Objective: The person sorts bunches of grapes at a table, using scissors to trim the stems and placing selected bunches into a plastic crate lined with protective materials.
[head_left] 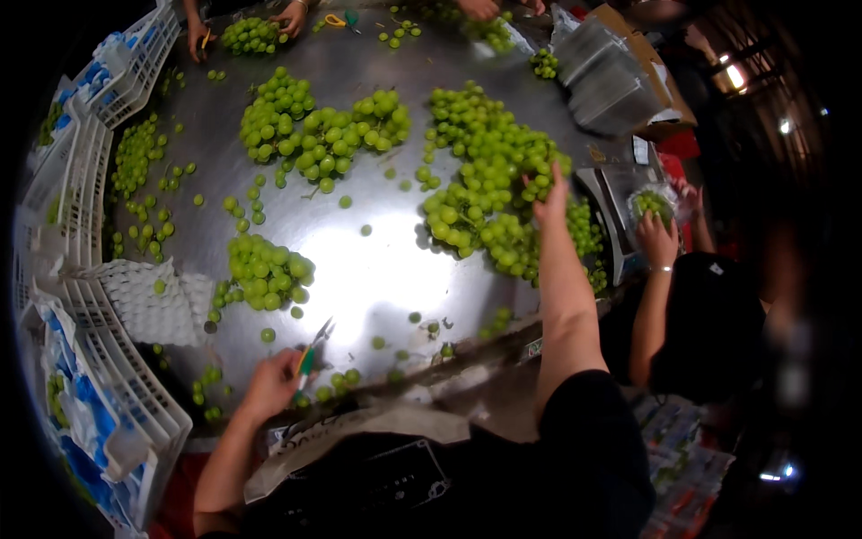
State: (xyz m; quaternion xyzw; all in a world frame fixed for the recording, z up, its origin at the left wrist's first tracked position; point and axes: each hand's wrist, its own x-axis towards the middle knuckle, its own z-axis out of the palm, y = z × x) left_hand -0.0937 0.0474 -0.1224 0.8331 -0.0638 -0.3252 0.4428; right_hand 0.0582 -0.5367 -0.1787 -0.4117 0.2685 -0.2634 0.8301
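My left hand [272, 384] rests at the near edge of a round shiny metal table [377, 269], closed around small green-handled scissors [312, 350] whose blades point up and away. My right hand [549, 199] reaches far across to the right and touches a big heap of green grape bunches [489, 171]. A smaller green grape bunch [263, 272] lies just beyond my left hand. Two more bunches [314, 126] lie at the middle back. Loose green grapes are scattered over the tabletop.
White plastic crates [99, 296] with blue liners line the left side. A stack of clear plastic boxes [606, 76] sits at the back right. A person at the right [660, 241] holds a clear box of grapes over a scale. Other people's hands [292, 18] work at the far edge.
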